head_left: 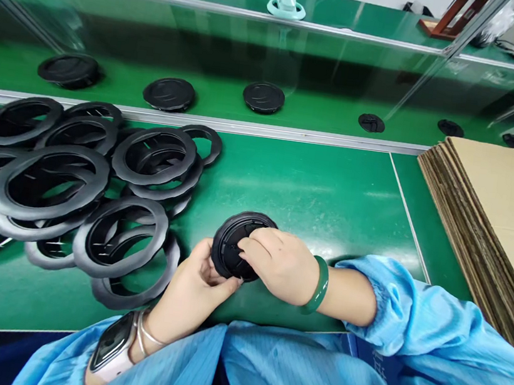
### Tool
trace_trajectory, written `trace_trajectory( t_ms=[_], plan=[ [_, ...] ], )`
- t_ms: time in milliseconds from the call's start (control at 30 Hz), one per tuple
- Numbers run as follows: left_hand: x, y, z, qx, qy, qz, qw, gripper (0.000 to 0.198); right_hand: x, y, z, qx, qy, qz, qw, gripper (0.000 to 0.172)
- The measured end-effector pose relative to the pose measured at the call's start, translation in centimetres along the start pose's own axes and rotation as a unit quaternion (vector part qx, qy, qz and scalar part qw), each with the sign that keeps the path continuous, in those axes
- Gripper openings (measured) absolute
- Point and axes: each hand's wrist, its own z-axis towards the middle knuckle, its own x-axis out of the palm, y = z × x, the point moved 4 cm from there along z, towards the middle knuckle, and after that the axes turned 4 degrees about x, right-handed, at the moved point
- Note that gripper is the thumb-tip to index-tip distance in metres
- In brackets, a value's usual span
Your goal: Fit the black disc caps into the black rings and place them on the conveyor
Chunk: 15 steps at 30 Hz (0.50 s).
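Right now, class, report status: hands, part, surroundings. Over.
Both hands, left hand and right hand, grip one black round cap. Pile of black rings close left. Cardboard stack right.

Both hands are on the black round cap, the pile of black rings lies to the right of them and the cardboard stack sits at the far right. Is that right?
Not quite. The head view shows the pile of black rings lying to the left of the hands, not the right. The rest holds: the left hand and right hand are both on the black round cap, and the cardboard stack sits at the far right.
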Motion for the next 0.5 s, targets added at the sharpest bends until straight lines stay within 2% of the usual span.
trace_trajectory(
  t_ms=[100, 200, 333, 433, 500],
  plan=[
    [0.0, 0.0, 0.0, -0.004, -0.004, -0.001, 1.0, 0.046, 0.0, 0.5, -0.1, 0.015, -0.002, -0.022, 1.0, 0.031],
    [-0.1, 0.0, -0.1, -0.008, -0.01, -0.001, 1.0, 0.046, 0.3, 1.1, -0.1, 0.01, 0.023, -0.029, 0.999, 0.036],
    [-0.1, 0.0, -0.1, -0.015, -0.008, -0.02, 1.0, 0.052, 0.0, 1.1, 0.3, -0.009, 0.034, -0.014, 0.999, 0.034],
    [-0.1, -0.3, 0.1, -0.003, -0.032, -0.056, 0.998, 0.063, -1.4, 0.1, 0.7, 0.003, -0.044, 0.065, 0.997, 0.028],
    [-0.2, -0.4, 0.3, 0.006, -0.046, -0.074, 0.996, 0.069, -2.0, -1.6, 0.8, 0.085, -0.103, 0.142, 0.981, 0.031]
  ],
)
